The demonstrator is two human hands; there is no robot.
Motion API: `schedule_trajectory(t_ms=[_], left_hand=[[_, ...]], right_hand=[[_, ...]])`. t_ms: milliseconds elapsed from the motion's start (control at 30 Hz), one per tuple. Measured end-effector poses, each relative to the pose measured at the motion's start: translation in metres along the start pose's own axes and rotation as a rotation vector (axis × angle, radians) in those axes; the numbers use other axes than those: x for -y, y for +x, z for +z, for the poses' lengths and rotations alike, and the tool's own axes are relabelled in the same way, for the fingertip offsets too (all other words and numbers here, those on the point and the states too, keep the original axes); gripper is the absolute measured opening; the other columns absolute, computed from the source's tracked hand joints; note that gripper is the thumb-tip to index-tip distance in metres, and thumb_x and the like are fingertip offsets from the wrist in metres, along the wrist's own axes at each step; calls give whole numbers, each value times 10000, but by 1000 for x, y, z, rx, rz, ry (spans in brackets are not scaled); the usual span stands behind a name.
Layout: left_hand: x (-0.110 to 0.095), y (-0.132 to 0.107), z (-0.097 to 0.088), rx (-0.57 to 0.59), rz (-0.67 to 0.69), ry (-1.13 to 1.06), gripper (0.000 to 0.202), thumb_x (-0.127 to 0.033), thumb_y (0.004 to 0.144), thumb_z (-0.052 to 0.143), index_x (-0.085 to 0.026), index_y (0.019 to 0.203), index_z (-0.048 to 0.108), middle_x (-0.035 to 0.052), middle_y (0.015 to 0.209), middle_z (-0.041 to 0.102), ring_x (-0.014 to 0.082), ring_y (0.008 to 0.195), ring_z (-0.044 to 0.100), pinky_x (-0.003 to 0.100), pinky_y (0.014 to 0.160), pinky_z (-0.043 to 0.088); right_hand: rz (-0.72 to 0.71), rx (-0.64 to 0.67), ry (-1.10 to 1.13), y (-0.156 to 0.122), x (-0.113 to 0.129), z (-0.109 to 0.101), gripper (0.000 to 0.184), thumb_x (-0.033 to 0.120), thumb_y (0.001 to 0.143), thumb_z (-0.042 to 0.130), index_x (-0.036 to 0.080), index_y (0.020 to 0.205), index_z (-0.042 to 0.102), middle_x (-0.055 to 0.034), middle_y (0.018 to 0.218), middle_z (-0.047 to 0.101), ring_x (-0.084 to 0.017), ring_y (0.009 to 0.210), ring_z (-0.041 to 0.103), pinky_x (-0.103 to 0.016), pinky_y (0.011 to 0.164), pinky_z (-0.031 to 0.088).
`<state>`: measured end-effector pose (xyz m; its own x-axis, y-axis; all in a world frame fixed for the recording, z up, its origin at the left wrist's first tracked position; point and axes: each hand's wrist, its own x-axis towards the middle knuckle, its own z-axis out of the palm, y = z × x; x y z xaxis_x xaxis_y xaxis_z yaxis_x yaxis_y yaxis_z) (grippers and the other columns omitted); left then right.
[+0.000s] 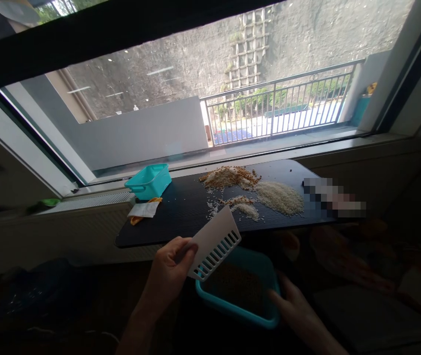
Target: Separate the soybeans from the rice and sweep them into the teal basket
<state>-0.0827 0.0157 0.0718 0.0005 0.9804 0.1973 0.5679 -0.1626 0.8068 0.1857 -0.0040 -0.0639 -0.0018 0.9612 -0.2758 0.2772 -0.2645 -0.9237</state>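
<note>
My left hand (169,271) pinches a white slotted scraper (215,244), held tilted over the front edge of a black board (180,217). My right hand (291,301) grips the right rim of a teal basket (210,296) held below the board's edge; brownish grains lie inside it. On the board sit piles of white rice (279,197) and mixed rice with brown grains (228,177), with loose grains scattered between them.
A second teal basket (148,181) stands at the board's back left, beside a small packet (143,210). A wide window with a sill runs behind the board. A blurred object (328,197) lies at the board's right end. The area below is dark.
</note>
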Motion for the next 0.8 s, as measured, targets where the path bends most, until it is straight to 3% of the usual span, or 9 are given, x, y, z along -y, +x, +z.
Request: schedule_trajectory(t_ms=[67, 267, 467, 567, 667, 800], left_hand=[[1, 5, -9, -87, 6, 20, 284, -423, 851, 571, -185, 910, 716, 13, 804, 664, 162, 738, 611, 231, 659, 471], [-4, 38, -24, -322, 96, 164, 269, -411, 822, 573, -203, 907, 722, 30, 867, 713, 190, 810, 639, 249, 735, 502], [-7, 51, -23, -332, 122, 186, 276, -381, 822, 567, -179, 915, 731, 34, 868, 723, 183, 801, 643, 241, 731, 502], [-7, 42, -19, -263, 78, 107, 281, -397, 821, 579, -179, 914, 731, 15, 809, 699, 164, 736, 625, 226, 671, 482], [-10, 30, -10, -130, 124, 55, 259, -375, 852, 557, -180, 885, 724, 7, 786, 656, 149, 728, 603, 218, 666, 457], [-17, 20, 10, 180, 247, 90, 241, -297, 898, 509, -197, 837, 718, 14, 794, 608, 140, 738, 594, 213, 669, 424]], right_hand=[[13, 6, -34, 2, 0, -2, 747, 460, 740, 459, 102, 1395, 427, -53, 828, 715, -225, 655, 660, -346, 572, 528], [-68, -31, -41, -2, -5, -6, 680, 440, 702, 508, 85, 1280, 555, -139, 1125, 710, -283, 1020, 664, -379, 907, 505], [-67, -44, -20, -5, -8, -4, 610, 436, 744, 498, 167, 1287, 571, -86, 1055, 731, -278, 954, 682, -403, 833, 541], [-60, -51, -39, -6, -6, -3, 591, 428, 746, 503, 184, 1278, 586, -67, 943, 739, -278, 920, 689, -395, 762, 559], [-64, -53, -49, -7, -4, -2, 587, 435, 756, 508, 195, 1287, 580, -60, 935, 738, -279, 934, 688, -391, 745, 563], [-64, -77, -45, -7, -4, -2, 604, 427, 747, 528, 182, 1297, 566, -81, 1047, 731, -287, 1016, 668, -409, 822, 549]])
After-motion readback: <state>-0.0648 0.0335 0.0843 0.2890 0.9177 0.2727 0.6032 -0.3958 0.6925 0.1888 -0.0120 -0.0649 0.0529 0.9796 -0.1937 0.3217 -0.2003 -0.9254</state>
